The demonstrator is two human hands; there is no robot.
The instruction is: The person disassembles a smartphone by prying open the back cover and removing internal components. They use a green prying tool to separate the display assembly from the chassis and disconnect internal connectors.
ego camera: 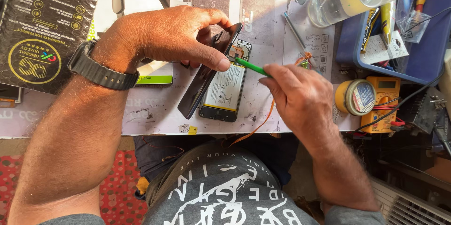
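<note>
Phone repair, mid-disassembly, on a paper-covered worktable (300,107). Opened smartphone (224,88) lying face-down near the table's front edge, battery exposed. Left hand (174,34) closed in a pinch on the lifted back panel (206,72), tilting it up and away along the phone's left side, thumb pressing near the top. Right hand (300,95) gripping a green-handled tool (251,66), tip touching the small board area just above the battery, beside the thumb. Judging the step: working at a connector or screw near the top; exact part too small to tell. Next move calling for fine, steady tip pressure while keeping the panel raised, not straining whatever links it. Yellow multimeter (383,100) and tape roll (355,97) sitting to the right, blue tray (423,55) behind them.
</note>
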